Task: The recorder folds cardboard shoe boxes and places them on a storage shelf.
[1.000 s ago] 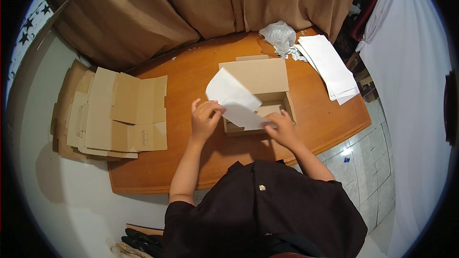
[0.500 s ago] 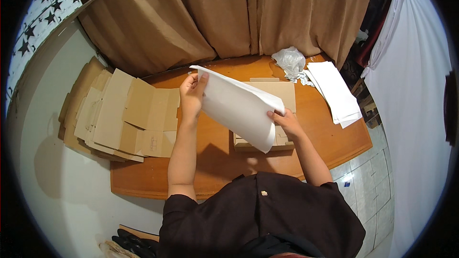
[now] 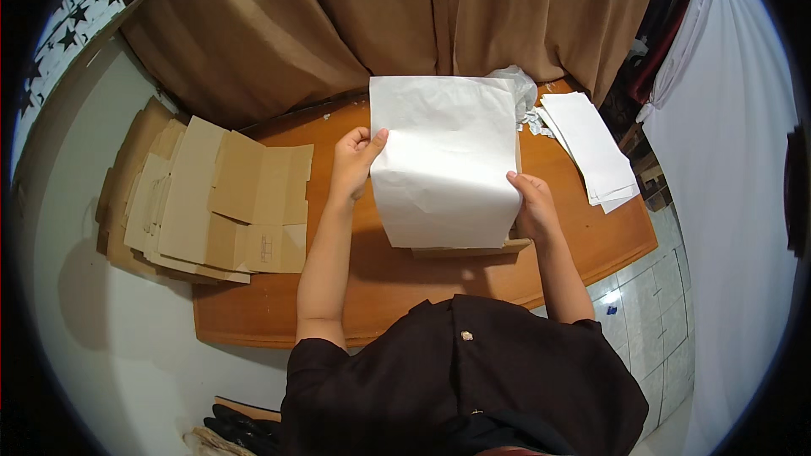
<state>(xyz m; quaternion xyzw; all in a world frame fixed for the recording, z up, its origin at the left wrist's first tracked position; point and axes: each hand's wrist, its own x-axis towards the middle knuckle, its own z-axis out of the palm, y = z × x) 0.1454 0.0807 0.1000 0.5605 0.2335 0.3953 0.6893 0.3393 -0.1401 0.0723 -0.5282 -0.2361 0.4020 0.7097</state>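
A large white sheet of paper [image 3: 446, 160] is spread between my hands, bent across its middle. My left hand [image 3: 356, 160] pinches its left edge, thumb on top. Its right edge is held by my right hand [image 3: 535, 207], also with the thumb on the upper face. Beneath the sheet lies a brown cardboard box [image 3: 473, 251]; only its near edge and a strip on the right show, and its inside is hidden by the paper.
Flattened cardboard boxes [image 3: 190, 194] lean in a stack at the table's left. Folded white papers [image 3: 589, 148] lie on the right of the wooden table [image 3: 355, 321], near a clear plastic bag [image 3: 522, 84] and paper scraps [image 3: 534, 122]. A brown curtain [image 3: 372, 17] hangs behind.
The folded paper has been opened out into a wide sheet and turned level over the box. Both hands have kept hold of its sides; my right hand has shifted slightly right.
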